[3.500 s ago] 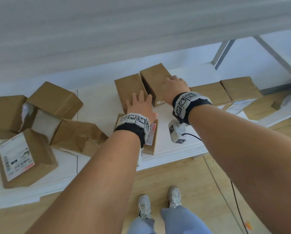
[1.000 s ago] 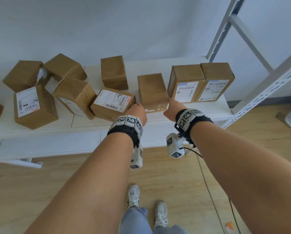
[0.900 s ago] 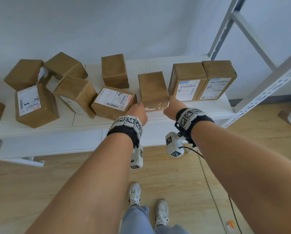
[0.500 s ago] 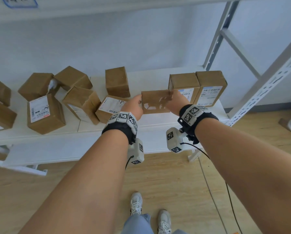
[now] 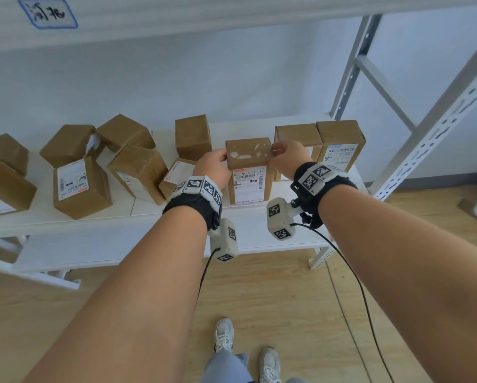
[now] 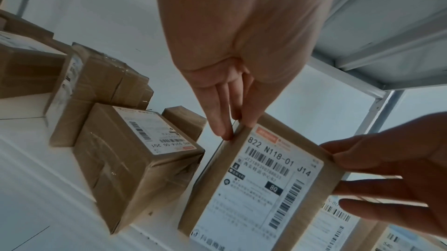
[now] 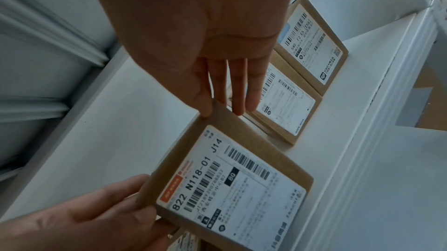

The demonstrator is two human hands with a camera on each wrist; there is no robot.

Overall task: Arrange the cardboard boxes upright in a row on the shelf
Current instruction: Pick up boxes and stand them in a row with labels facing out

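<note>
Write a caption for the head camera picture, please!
Both hands stand a labelled box upright on the shelf.

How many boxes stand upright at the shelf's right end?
3: the rightmost box, the second box against it, and the held box just left, gripped by the left hand and right hand.

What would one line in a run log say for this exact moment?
step: standing box upright | left hand: grips box's left side | right hand: grips right side | box: label facing out, beside two upright boxes | shelf: others unsorted
</note>
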